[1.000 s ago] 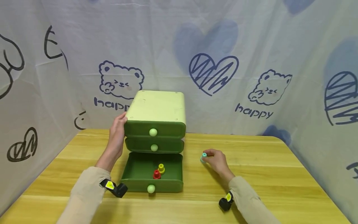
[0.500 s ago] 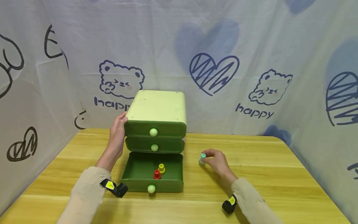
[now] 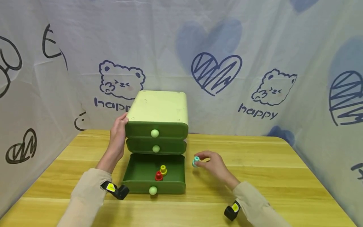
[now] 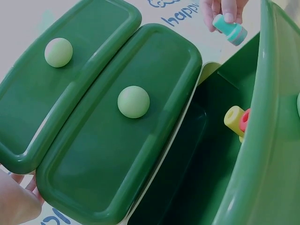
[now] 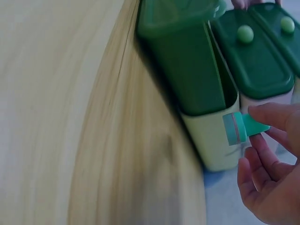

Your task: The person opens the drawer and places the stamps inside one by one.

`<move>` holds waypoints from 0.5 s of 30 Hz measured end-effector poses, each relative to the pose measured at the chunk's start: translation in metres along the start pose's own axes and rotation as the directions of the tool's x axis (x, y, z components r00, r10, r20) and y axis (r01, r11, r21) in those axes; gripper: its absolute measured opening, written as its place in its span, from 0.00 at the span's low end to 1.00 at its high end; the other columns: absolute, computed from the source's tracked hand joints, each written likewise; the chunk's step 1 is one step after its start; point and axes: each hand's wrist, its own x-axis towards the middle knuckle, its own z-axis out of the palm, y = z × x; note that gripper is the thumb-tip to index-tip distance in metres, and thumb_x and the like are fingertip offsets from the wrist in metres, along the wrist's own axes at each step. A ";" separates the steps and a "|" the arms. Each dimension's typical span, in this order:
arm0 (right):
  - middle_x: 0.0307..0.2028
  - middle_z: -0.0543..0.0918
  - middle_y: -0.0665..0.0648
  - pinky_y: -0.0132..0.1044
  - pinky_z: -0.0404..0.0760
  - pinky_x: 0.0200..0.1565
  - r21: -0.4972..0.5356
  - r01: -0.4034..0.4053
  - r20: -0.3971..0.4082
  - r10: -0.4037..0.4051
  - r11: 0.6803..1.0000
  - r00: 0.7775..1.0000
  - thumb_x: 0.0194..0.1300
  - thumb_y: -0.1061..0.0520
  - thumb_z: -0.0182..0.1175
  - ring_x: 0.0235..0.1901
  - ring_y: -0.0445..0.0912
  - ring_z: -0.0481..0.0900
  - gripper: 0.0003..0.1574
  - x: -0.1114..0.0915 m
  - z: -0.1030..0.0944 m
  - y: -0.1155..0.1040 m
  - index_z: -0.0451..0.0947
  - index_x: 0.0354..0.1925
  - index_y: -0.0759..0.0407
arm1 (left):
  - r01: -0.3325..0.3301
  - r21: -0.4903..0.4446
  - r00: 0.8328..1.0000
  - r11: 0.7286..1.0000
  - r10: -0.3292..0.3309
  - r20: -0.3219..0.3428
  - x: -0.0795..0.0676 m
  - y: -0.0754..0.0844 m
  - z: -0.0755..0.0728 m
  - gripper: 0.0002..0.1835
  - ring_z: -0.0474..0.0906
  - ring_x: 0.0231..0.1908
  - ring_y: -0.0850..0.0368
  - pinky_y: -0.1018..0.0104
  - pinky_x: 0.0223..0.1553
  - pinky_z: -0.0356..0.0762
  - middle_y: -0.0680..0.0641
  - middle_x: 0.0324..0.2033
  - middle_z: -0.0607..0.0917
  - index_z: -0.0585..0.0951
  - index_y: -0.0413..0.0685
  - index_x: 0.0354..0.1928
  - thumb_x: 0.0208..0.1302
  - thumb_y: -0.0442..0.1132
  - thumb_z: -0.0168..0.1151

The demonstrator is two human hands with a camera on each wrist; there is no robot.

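Note:
A small turquoise stamp (image 3: pixel 196 161) is pinched between thumb and fingers of my right hand (image 3: pixel 214 166), tilted, just right of the pulled-out bottom drawer (image 3: pixel 141 167). The right wrist view shows its wide base (image 5: pixel 233 128) facing left, away from the palm. My left hand (image 3: pixel 117 135) rests with its fingers against the left side of the drawer cabinet (image 3: pixel 158 107), which has a pale top and green drawer fronts. Inside the bottom drawer a red stamp (image 3: pixel 158 176) and a yellow stamp (image 3: pixel 163 170) stand close together.
The upper drawer (image 3: pixel 141 130) and middle drawer (image 3: pixel 141 146) are closed, each with a round pale knob. The cabinet stands on a wooden table (image 3: pixel 255 164) before a white printed curtain (image 3: pixel 170 47).
My right hand has moved left with the turquoise stamp, bringing it closer to the bottom drawer. The left hand stays at the cabinet's side.

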 end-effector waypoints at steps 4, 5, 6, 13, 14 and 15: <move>0.41 0.84 0.56 0.41 0.81 0.42 0.008 0.014 0.041 -0.014 1.000 0.999 0.58 0.63 0.69 0.43 0.53 0.77 0.16 -0.002 0.004 -0.009 0.83 0.46 0.67 | 0.003 -0.005 1.000 1.000 -0.003 0.002 0.000 0.001 0.000 0.29 0.56 0.67 0.52 0.56 0.67 0.55 0.47 0.72 0.57 0.56 0.47 0.74 0.76 0.49 0.36; 0.40 0.84 0.56 0.41 0.81 0.42 0.009 0.015 0.047 -0.016 1.000 0.999 0.58 0.63 0.69 0.43 0.53 0.78 0.16 -0.002 0.005 -0.011 0.83 0.46 0.67 | 0.004 -0.007 1.000 1.000 -0.004 0.002 0.000 0.001 0.001 0.29 0.56 0.67 0.52 0.56 0.67 0.55 0.47 0.72 0.57 0.56 0.47 0.74 0.76 0.49 0.37; 0.40 0.84 0.56 0.41 0.81 0.42 0.011 0.020 0.055 -0.021 1.000 0.998 0.58 0.63 0.69 0.42 0.54 0.78 0.16 -0.002 0.006 -0.013 0.83 0.46 0.67 | 0.005 -0.008 1.000 1.000 -0.005 0.002 -0.001 0.001 0.001 0.29 0.56 0.67 0.51 0.56 0.67 0.55 0.47 0.72 0.57 0.56 0.47 0.74 0.75 0.49 0.37; 0.37 0.83 0.55 0.37 0.81 0.39 0.009 0.070 0.107 -0.071 0.997 0.992 0.57 0.63 0.69 0.40 0.53 0.79 0.16 -0.001 0.015 -0.025 0.83 0.44 0.68 | 0.004 -0.012 1.000 1.000 -0.004 -0.004 -0.001 0.001 0.001 0.29 0.56 0.67 0.51 0.56 0.67 0.56 0.46 0.72 0.57 0.57 0.46 0.74 0.75 0.49 0.37; 0.37 0.83 0.55 0.37 0.81 0.39 0.009 0.077 0.114 -0.078 0.997 0.990 0.57 0.63 0.69 0.40 0.52 0.79 0.16 -0.001 0.017 -0.026 0.83 0.44 0.68 | 0.004 -0.011 1.000 1.000 -0.004 -0.003 -0.001 0.001 0.001 0.29 0.56 0.67 0.52 0.56 0.67 0.56 0.46 0.72 0.57 0.56 0.46 0.74 0.75 0.49 0.37; 0.37 0.83 0.55 0.37 0.81 0.39 0.007 0.083 0.120 -0.083 0.997 0.989 0.57 0.63 0.69 0.40 0.51 0.79 0.16 0.000 0.019 -0.028 0.83 0.44 0.68 | 0.004 -0.010 1.000 1.000 -0.004 -0.003 -0.001 0.001 0.001 0.29 0.56 0.67 0.52 0.56 0.67 0.56 0.46 0.72 0.57 0.56 0.47 0.74 0.75 0.49 0.37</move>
